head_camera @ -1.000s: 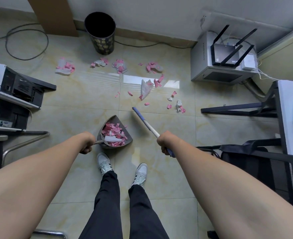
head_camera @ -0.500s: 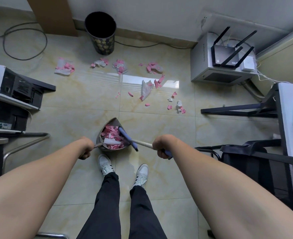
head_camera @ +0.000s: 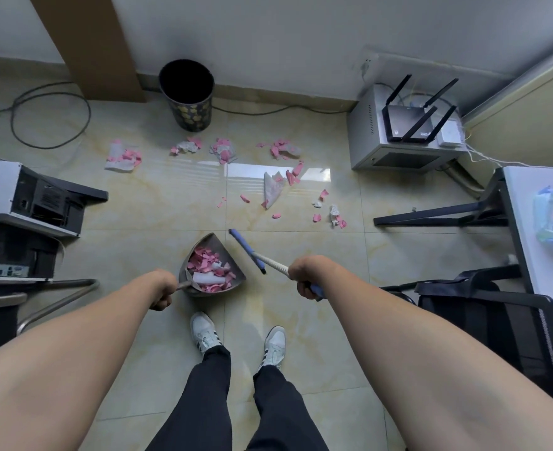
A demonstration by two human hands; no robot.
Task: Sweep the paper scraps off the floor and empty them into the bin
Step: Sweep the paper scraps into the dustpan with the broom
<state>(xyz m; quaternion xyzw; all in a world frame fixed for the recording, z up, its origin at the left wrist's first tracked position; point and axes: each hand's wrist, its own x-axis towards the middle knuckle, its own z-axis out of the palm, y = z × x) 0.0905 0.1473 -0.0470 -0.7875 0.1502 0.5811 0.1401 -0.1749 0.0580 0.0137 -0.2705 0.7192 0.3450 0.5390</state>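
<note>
1. Pink and white paper scraps (head_camera: 210,271) fill the grey dustpan (head_camera: 232,255), which I hold just in front of my shoes (head_camera: 205,333); more scraps (head_camera: 281,149) lie scattered across the tiled floor (head_camera: 158,216) between me and the wall.
2. My left hand (head_camera: 162,288) grips the dustpan's handle, fingers curled tight round it.
3. My right hand (head_camera: 304,276) grips the broom (head_camera: 252,252), fingers wrapped round its shaft; the blue head now points up and away to the right of the dustpan, clear of it, where half a second ago it lay across the pan's mouth.
4. The dark bin (head_camera: 187,92) stands against the far wall, well apart from the dustpan, with the scattered scraps between.
5. A router (head_camera: 411,122) sits on a grey box to the right; a computer case (head_camera: 24,196) lies to the left; a black chair (head_camera: 496,320) stands beside my right arm.
</note>
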